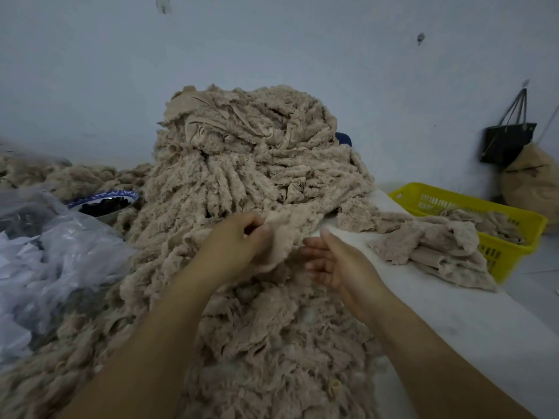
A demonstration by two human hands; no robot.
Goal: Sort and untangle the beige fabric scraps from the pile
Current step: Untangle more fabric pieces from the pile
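While one beige scrap (pixel 284 234) is pinched in the curled left hand (pixel 239 240), the right hand (pixel 332 261) is held open and empty beside it. Beyond both, the pile (pixel 248 164) is judged mostly unsorted; few sorted pieces (pixel 429 246) are stacked rightward, near the basket (pixel 508 252).

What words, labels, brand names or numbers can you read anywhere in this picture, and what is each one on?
There is no readable text anywhere in the picture.
The yellow basket: no label or brand shows.
The black bag hanging on the wall: no logo is visible.
The bowl: a blue pattern on the rim, not letters.
The beige fabric scrap gripped by the left hand: no tag.
The wall marks: smudges, not writing.
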